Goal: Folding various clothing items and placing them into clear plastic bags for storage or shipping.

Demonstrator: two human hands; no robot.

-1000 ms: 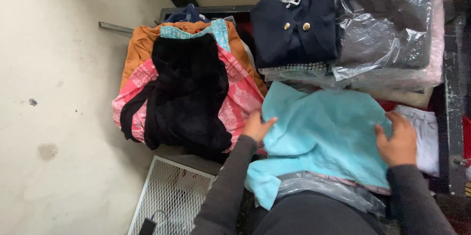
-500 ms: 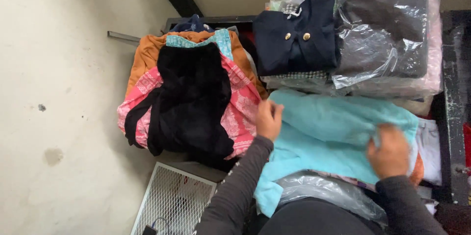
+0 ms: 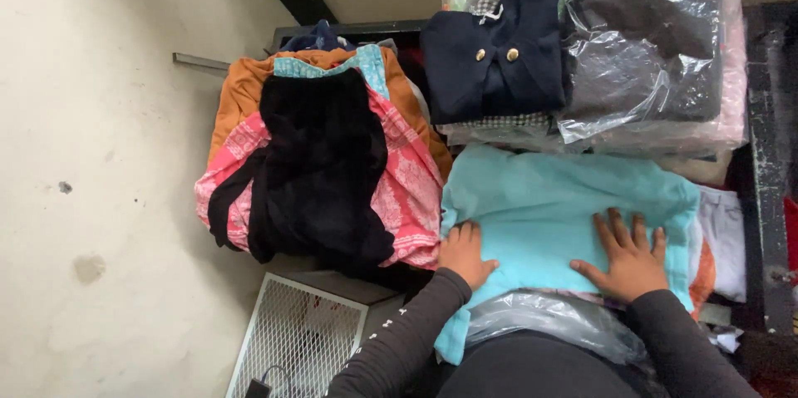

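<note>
Biggest thing in view was the pale concrete floor [image 3: 91, 199], taking up the whole left side. Next to it sat a heap of clothes: a black garment [image 3: 320, 165] draped over a pink patterned cloth [image 3: 407, 174], with an orange piece [image 3: 241, 90] and a bit of teal trim [image 3: 366, 61] poking out at the far end.

To the right of that, the light blue garment [image 3: 540, 199] lay spread flat on top of a stack, right in front of the person and in the lower middle of the view. Beyond it were a dark garment in a clear plastic bag [image 3: 644, 57] and a folded navy jacket with gold buttons [image 3: 490, 53], side by side on top of a pile of their own. A white cloth [image 3: 723, 232] stuck out from under the blue one on the right, with a sliver of orange just beside it. Another clear plastic bag [image 3: 549, 319] sat bunched up at the near edge of the blue garment.

A white wire grille [image 3: 291, 331] lay on the floor at the bottom.

Both hands were flat on the blue garment, well apart and gripping nothing. The left hand [image 3: 464, 255] pressed on its left edge, fingers loosely together. The right hand [image 3: 628, 261] rested palm down with fingers spread wide.
</note>
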